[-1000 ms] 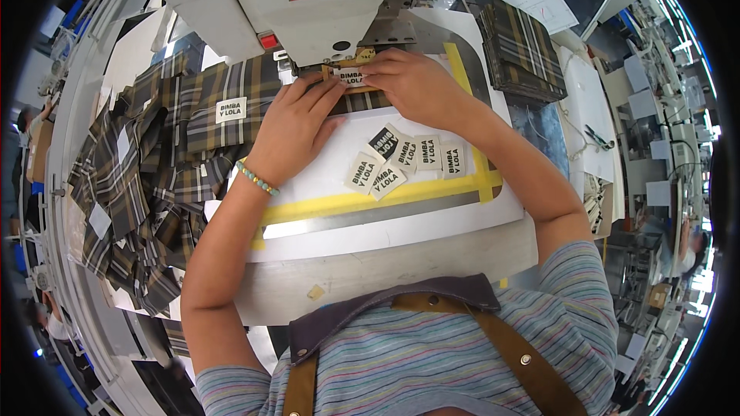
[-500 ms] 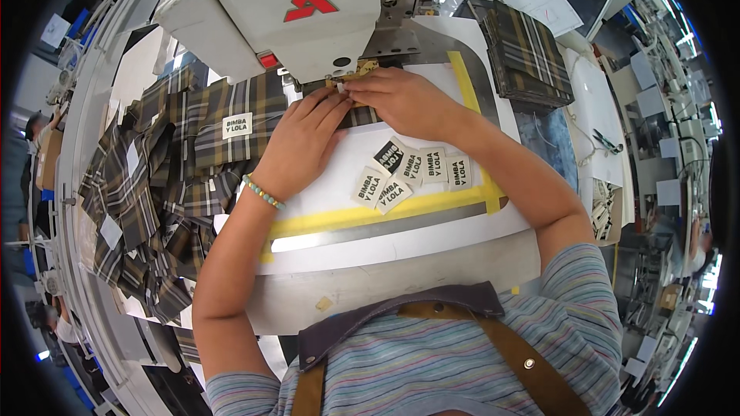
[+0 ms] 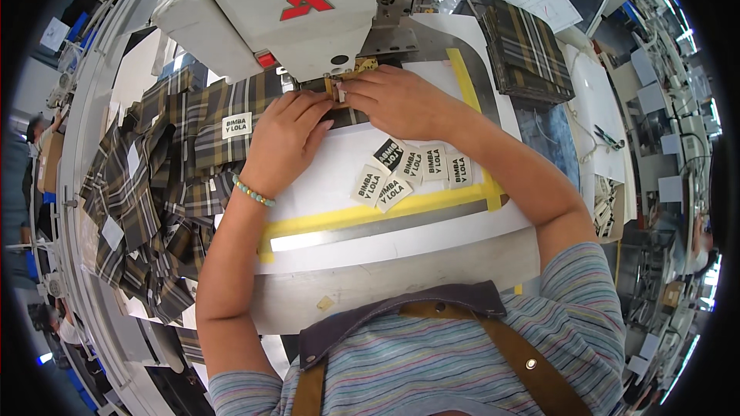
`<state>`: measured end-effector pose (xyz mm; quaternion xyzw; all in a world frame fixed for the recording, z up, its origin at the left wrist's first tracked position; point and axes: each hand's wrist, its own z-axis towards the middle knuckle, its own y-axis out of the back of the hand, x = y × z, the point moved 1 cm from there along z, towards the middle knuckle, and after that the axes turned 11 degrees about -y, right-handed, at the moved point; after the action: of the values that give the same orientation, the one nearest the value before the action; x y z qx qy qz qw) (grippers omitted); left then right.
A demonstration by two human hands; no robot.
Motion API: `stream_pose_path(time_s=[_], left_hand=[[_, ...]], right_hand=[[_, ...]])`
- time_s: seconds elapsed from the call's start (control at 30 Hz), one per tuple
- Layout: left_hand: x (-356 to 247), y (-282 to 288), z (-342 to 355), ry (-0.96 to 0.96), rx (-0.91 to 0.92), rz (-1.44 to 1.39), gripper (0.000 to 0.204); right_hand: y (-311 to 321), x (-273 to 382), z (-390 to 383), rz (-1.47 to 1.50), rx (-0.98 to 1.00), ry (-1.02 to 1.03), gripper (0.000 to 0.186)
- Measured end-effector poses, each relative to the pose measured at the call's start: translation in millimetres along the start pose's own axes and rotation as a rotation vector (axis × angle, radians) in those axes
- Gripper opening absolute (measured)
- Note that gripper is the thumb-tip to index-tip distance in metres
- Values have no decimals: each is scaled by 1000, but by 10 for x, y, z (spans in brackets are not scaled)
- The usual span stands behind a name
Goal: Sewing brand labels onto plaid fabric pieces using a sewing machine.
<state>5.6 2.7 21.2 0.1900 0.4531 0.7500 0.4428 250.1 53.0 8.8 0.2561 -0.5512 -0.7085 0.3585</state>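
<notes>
Left hand [image 3: 293,132]: over the plaid cloth [image 3: 351,117], fingers side by side and reaching to the brass frame [image 3: 330,88]; the grip is part open, thumb spread off from the fingers, with nothing seen closed inside it.
Right hand [image 3: 401,104]: fingertips bent in at the frame, by a small pale piece; whether the grip is pinched on it, I cannot tell.
Plaid cloth: under the fingers and the frame, below the machine head [image 3: 297,19].
Bracelet [image 3: 253,191]: beaded, on the left wrist.
Labels [image 3: 435,173]: six in a loose group on the white board [image 3: 331,185], nearer the person than the hands; some overlap, one is dark, the others pale.
Yellow tape [image 3: 462,81]: along the board's right and near edges.
Left pile [image 3: 146,185]: crumpled plaid pieces, one with a pale label [image 3: 237,125] facing up.
Right stack [image 3: 528,54]: folded plaid, neatly layered.
Snips [image 3: 609,139]: beyond the right forearm, near a box [image 3: 610,216].
Desk [image 3: 432,271]: grey, between board and person.
</notes>
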Motion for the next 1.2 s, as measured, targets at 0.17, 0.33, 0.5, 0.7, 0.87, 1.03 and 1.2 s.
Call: stream_pose_path(time_s=[0.17,0.33,0.5,0.7,0.87,1.03,1.2], left_hand=[[43,8,-30,10,1,26,30],[28,22,-35,15,36,47,33],[-15,7,-32,36,50,33,37],[-12,-18,-53,23,77,58,38],[-12,-4,-54,16,101,39,38],[-7,10,-59,0,130,52,37],[-24,75,-9,-3,218,-12,38]], right_hand=[[-95,-121,-112,301,-182,-39,33],[-114,-155,-96,469,-156,-96,33],[-130,-173,-109,441,-186,-82,31],[-140,-174,-108,430,-185,-53,30],[-147,-178,-102,404,-184,-53,32],[-140,-154,-111,406,-187,-56,34],[-150,-185,-145,401,-207,-28,33]])
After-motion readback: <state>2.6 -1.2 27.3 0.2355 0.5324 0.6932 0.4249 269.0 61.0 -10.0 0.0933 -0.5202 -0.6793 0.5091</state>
